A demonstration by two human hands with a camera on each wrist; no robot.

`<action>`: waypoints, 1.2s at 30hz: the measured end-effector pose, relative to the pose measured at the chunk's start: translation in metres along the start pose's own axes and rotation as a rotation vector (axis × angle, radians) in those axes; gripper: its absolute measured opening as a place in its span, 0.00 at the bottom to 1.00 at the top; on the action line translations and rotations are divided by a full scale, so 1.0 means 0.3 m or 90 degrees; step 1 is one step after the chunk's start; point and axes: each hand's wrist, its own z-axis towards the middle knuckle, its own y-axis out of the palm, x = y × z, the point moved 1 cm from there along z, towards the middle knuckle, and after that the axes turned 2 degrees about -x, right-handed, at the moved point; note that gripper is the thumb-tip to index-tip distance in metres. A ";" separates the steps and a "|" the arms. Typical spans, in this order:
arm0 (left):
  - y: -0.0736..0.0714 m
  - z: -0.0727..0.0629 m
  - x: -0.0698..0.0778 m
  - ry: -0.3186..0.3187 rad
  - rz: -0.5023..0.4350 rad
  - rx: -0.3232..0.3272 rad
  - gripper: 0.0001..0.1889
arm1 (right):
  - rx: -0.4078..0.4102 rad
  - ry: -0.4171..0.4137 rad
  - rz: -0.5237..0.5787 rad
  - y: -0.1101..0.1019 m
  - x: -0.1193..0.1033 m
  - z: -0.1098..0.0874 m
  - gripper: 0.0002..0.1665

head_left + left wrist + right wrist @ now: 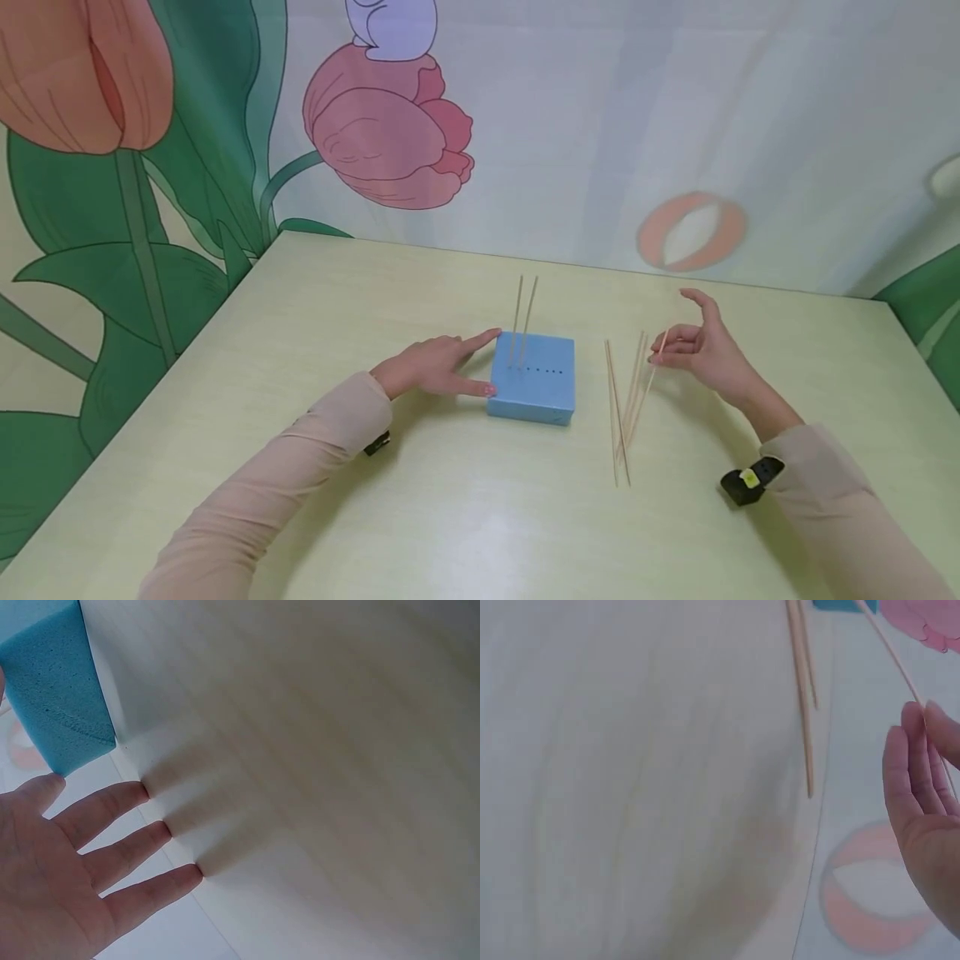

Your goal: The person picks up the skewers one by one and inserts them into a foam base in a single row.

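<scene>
A blue foam block (543, 392) with a row of small holes lies on the table, and two thin wooden sticks (531, 308) stand nearly upright in its top. My left hand (435, 367) rests at the block's left side, thumb and index finger spread against it. In the left wrist view the other fingers (120, 855) are straight, tips on the table. To the right, my right hand (708, 358) pinches a thin wooden stick (897, 664) between thumb and fingers, index finger raised. The held stick slants down toward several loose sticks (611, 392) lying beside the block.
The pale table (450, 517) runs back to a light cloth backdrop (555, 167) printed with tulips and leaves. Black straps with small devices (750, 482) sit at both wrists, over beige sleeves.
</scene>
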 end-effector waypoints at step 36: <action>0.001 0.001 -0.005 0.002 -0.013 0.005 0.47 | 0.121 -0.325 -0.042 0.278 -0.233 0.024 0.06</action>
